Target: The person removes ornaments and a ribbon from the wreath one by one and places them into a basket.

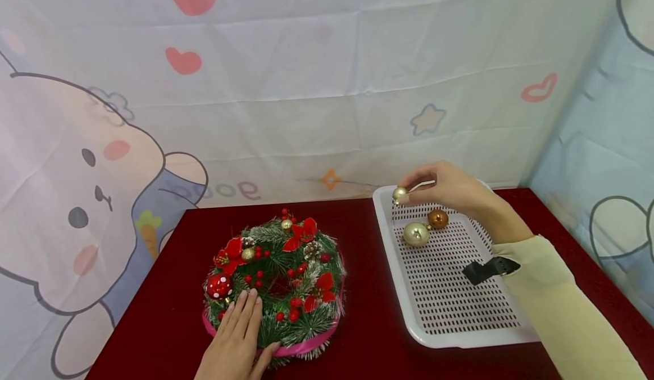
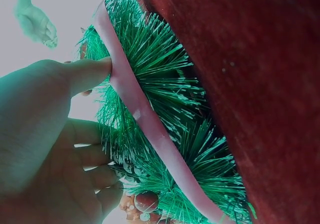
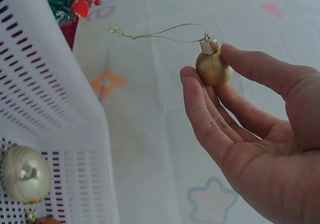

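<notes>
My right hand (image 1: pixel 452 190) pinches a small gold bauble (image 3: pixel 214 70) between thumb and fingertips, over the far left corner of a white plastic basket (image 1: pixel 399 267). A thin gold hanging loop (image 3: pixel 172 31) trails from the bauble's cap. On the left, a green Christmas wreath (image 1: pixel 313 326) lies on the table, bearing red flowers, berries, pinecones and small gold baubles. My left hand (image 1: pixel 235 334) rests on its near left part with fingers straight. The left thumb touches the pink ribbon (image 2: pixel 145 121) around the wreath's edge. A red polka-dot bauble (image 1: pixel 219 286) sits just beyond those fingers.
Inside the basket lie a larger pale gold bauble (image 1: pixel 416 235) and a copper-coloured bauble (image 1: pixel 437 218). Dark red cloth (image 1: pixel 163 289) covers the table. A printed curtain (image 1: pixel 286 84) hangs behind it and along the sides.
</notes>
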The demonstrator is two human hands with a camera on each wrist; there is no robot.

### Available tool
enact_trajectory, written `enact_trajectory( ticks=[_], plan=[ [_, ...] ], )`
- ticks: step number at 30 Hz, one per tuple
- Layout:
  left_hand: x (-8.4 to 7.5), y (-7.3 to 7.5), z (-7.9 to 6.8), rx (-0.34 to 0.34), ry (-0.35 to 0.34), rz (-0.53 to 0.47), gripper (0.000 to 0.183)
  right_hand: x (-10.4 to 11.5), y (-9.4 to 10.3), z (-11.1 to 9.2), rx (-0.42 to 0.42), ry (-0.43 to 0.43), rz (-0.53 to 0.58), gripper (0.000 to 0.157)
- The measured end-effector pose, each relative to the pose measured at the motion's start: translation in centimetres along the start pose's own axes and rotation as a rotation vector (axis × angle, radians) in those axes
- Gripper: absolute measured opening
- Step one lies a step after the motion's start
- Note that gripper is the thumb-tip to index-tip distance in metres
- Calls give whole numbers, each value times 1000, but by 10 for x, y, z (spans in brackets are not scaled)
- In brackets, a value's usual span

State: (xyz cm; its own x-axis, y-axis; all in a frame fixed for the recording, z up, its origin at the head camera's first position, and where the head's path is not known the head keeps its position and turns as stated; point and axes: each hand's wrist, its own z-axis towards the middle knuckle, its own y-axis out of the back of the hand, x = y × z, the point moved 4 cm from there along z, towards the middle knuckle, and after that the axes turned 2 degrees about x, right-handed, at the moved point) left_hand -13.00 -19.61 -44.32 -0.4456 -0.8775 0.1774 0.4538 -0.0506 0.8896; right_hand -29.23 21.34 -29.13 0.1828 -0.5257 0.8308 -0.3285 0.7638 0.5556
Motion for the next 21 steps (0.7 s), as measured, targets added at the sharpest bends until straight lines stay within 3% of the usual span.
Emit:
enact_trajectory(
  ticks=[7, 21],
  plan=[
    [1, 0, 1, -43, -15, 11, 83, -21, 14, -6, -19, -16, -22, 35],
    [1, -1, 3, 1, -6, 13, 82, -63, 34, -10, -28, -91, 32, 43]
  ],
)
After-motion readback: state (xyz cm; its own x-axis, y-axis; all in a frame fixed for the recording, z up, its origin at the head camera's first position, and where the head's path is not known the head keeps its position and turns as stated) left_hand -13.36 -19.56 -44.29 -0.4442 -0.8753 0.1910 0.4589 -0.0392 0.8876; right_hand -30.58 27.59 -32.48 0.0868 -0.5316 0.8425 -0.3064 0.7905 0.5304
